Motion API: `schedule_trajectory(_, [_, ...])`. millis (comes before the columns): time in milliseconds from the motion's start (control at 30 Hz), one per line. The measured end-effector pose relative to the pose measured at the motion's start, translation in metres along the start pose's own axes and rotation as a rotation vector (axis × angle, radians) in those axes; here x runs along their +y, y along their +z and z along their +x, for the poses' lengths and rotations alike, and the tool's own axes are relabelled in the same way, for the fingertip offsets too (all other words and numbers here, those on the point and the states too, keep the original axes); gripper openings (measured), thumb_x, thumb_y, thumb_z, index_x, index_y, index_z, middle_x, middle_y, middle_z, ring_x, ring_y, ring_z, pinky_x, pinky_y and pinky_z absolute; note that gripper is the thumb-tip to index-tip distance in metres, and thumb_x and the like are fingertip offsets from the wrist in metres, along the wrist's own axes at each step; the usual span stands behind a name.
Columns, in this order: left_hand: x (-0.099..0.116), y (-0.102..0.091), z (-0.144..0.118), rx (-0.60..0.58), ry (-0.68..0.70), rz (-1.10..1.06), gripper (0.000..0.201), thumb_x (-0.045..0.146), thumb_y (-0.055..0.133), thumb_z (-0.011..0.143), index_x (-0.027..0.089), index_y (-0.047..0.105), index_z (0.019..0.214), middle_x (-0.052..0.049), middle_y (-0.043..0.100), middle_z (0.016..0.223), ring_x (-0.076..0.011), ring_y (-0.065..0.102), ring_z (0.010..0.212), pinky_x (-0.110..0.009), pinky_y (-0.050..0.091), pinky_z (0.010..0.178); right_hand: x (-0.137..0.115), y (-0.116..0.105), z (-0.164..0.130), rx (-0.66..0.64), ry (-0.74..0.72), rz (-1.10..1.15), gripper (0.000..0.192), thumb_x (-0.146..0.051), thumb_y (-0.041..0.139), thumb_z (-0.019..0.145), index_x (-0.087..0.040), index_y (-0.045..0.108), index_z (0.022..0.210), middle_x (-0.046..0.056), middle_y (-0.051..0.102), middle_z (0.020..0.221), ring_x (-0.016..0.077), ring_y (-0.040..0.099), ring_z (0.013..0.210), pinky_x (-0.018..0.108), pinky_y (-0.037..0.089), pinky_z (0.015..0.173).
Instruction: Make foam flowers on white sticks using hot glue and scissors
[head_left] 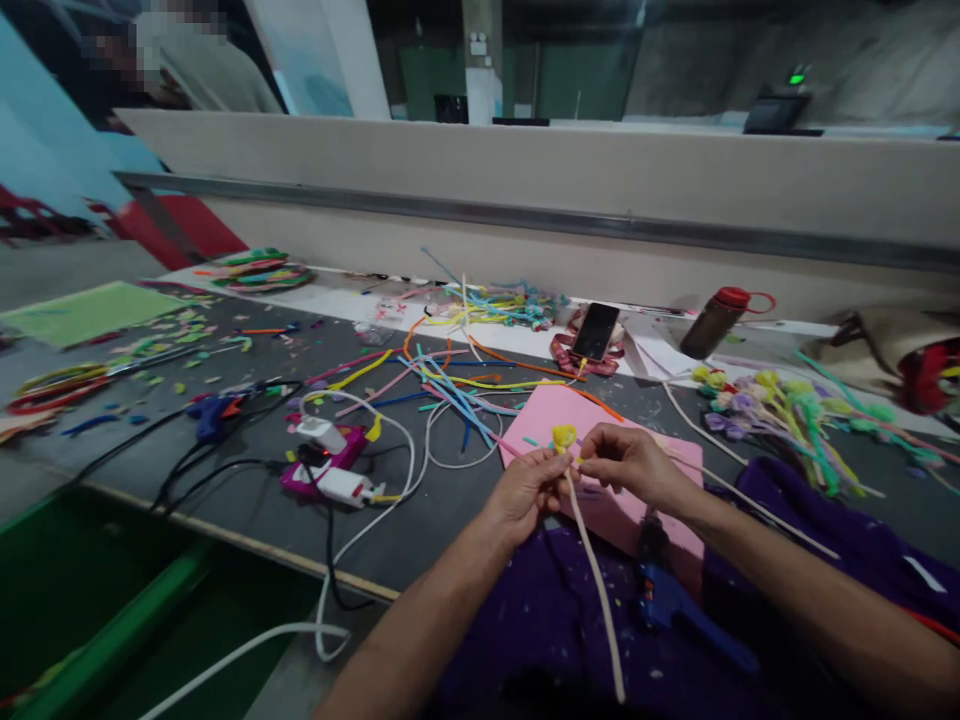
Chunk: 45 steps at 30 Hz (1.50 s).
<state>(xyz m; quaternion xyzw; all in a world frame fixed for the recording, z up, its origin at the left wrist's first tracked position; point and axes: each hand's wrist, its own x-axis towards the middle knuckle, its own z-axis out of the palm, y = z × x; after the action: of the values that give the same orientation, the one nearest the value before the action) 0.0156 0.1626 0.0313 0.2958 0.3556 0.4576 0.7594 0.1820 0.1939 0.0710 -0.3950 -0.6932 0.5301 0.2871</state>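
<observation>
My left hand (531, 490) is closed in a pinch around the top of a pale pipe-cleaner stem (597, 590), just under a small yellow pipe-cleaner flower (564, 436). The stem hangs down toward my lap. Beside the flower's base, the fingertips of my right hand (631, 464) are pinched together; a tiny yellowish bit shows there, too small to name. Both hands are over a pink foam sheet (544, 408). Below my right forearm, a blue glue gun (686, 605) lies on dark purple cloth (517, 640).
Loose pipe cleaners (457, 385) and a purple power strip (345, 455) with cords lie left. Another blue glue gun (214, 415) is farther left. Behind are a phone (598, 332) and brown bottle (712, 325). Finished fuzzy flowers (795, 415) are piled right. A person (210, 60) is beyond the partition.
</observation>
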Motion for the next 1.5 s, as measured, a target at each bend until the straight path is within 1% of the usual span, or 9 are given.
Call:
schedule_trajectory(100, [-0.001, 0.0, -0.001, -0.001, 0.012, -0.036, 0.025, 0.033, 0.069, 0.067, 0.01, 0.061, 0.071, -0.001, 0.057, 0.058, -0.002, 0.046, 0.04, -0.012, 0.029, 0.034, 0.0, 0.002, 0.0, 0.0, -0.012, -0.018, 0.021, -0.034, 0.065, 0.07, -0.015, 0.056, 0.073, -0.002, 0.057, 0.062, 0.0068, 0.048, 0.047, 0.017, 0.036, 0.04])
schedule_trajectory(333, [-0.001, 0.002, -0.004, 0.014, 0.006, -0.018, 0.028, 0.036, 0.069, 0.066, 0.011, 0.058, 0.066, 0.001, 0.053, 0.047, -0.0032, 0.043, 0.035, -0.014, 0.027, 0.034, -0.003, 0.005, 0.001, -0.016, -0.004, -0.069, 0.02, -0.033, 0.065, 0.071, -0.015, 0.056, 0.072, -0.002, 0.053, 0.059, 0.0071, 0.045, 0.047, 0.019, 0.036, 0.04])
schedule_trajectory(600, [-0.004, 0.002, -0.004, 0.021, 0.03, 0.065, 0.035, 0.045, 0.067, 0.064, 0.011, 0.057, 0.067, 0.002, 0.051, 0.046, -0.0041, 0.042, 0.035, -0.016, 0.025, 0.034, -0.002, 0.009, 0.0, -0.008, -0.019, -0.143, 0.027, -0.041, 0.062, 0.072, -0.015, 0.055, 0.072, -0.002, 0.052, 0.057, 0.007, 0.045, 0.044, 0.019, 0.036, 0.04])
schedule_trajectory(700, [-0.007, 0.003, -0.005, 0.035, 0.052, 0.113, 0.037, 0.048, 0.063, 0.066, 0.012, 0.054, 0.064, 0.004, 0.046, 0.04, -0.0034, 0.037, 0.032, -0.016, 0.021, 0.033, -0.002, 0.01, -0.001, -0.019, -0.023, -0.138, 0.028, -0.042, 0.062, 0.072, -0.015, 0.055, 0.072, -0.002, 0.051, 0.057, 0.0071, 0.045, 0.045, 0.019, 0.037, 0.041])
schedule_trajectory(833, [-0.011, 0.005, -0.004, 0.051, 0.08, 0.092, 0.037, 0.049, 0.062, 0.066, 0.014, 0.05, 0.064, 0.006, 0.042, 0.041, -0.003, 0.032, 0.032, -0.016, 0.019, 0.033, -0.002, 0.013, -0.003, -0.008, -0.025, -0.138, 0.026, -0.042, 0.058, 0.076, -0.016, 0.054, 0.073, -0.003, 0.05, 0.058, 0.0082, 0.045, 0.047, 0.02, 0.038, 0.043])
schedule_trajectory(1033, [-0.012, 0.011, -0.004, 0.064, 0.088, 0.028, 0.034, 0.045, 0.064, 0.067, 0.014, 0.048, 0.065, 0.008, 0.039, 0.043, -0.0015, 0.027, 0.033, -0.015, 0.018, 0.033, -0.007, 0.016, -0.008, 0.056, -0.118, -0.196, 0.019, -0.035, 0.055, 0.08, -0.016, 0.054, 0.074, -0.002, 0.05, 0.062, 0.0084, 0.045, 0.051, 0.02, 0.039, 0.046])
schedule_trajectory(1167, [-0.011, 0.012, -0.003, 0.087, 0.105, -0.006, 0.03, 0.041, 0.062, 0.072, 0.014, 0.051, 0.071, 0.007, 0.041, 0.048, -0.0006, 0.027, 0.035, -0.013, 0.018, 0.034, -0.007, 0.021, -0.006, 0.076, -0.089, -0.04, 0.018, -0.034, 0.055, 0.08, -0.017, 0.051, 0.076, -0.003, 0.051, 0.061, 0.0078, 0.047, 0.05, 0.02, 0.04, 0.046])
schedule_trajectory(1367, [-0.009, 0.009, -0.003, 0.109, 0.164, -0.034, 0.029, 0.039, 0.063, 0.071, 0.013, 0.05, 0.068, 0.006, 0.043, 0.05, -0.0005, 0.029, 0.036, -0.013, 0.02, 0.034, -0.005, 0.023, 0.004, 0.044, 0.106, 0.334, 0.019, -0.033, 0.058, 0.076, -0.016, 0.05, 0.072, -0.004, 0.053, 0.055, 0.0073, 0.048, 0.043, 0.018, 0.039, 0.039])
schedule_trajectory(1500, [-0.004, 0.006, -0.001, 0.161, 0.179, -0.004, 0.03, 0.039, 0.062, 0.072, 0.013, 0.05, 0.067, 0.006, 0.042, 0.049, -0.0004, 0.028, 0.036, -0.013, 0.019, 0.034, -0.003, 0.011, 0.01, 0.052, 0.192, 0.371, 0.021, -0.034, 0.061, 0.074, -0.015, 0.054, 0.071, -0.001, 0.057, 0.059, 0.0064, 0.049, 0.041, 0.016, 0.036, 0.034])
